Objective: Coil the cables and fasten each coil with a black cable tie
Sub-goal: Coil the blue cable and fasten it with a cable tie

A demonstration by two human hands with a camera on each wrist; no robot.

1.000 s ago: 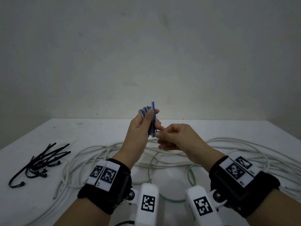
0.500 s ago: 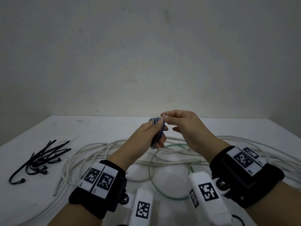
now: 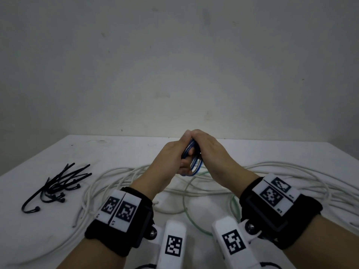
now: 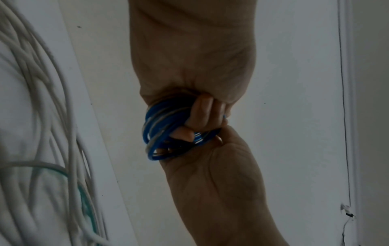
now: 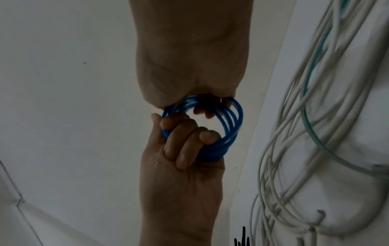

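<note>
Both hands were up off the table (image 3: pixel 120 152), pressed together around the blue coil (image 3: pixel 191 162) — my left hand (image 3: pixel 171 160) had fingers hooked through the loops, and the right hand (image 3: pixel 208 152) was wrapped over the top of them. From the right wrist view the coil (image 5: pixel 229 126) showed as several neat rings with left fingers (image 5: pixel 181 141) curled through the middle; from the left wrist view the coil (image 4: pixel 162 131) was bunched tight against the right hand's fingers (image 4: pixel 202 113).

By my reckoning we were early on. One small blue cable looked wound, but I saw no tie on it. The ties (image 3: pixel 58 183) lay in a heap on the table to the left, well apart from the hands, apparently untouched. The white cables (image 3: pixel 272 171) sprawled loose across the table beneath the hands, with a green cable (image 3: pixel 186 200) threaded among them — all of that left to coil and fasten.

What I could not make out: the blue cable's ends, buried somewhere in the grip, and whether any tail remained unwound. How many white cables there were, I couldn't count; their loops overlapped and ran off the right edge. The wrist views were dim and the table cables blurred.
</note>
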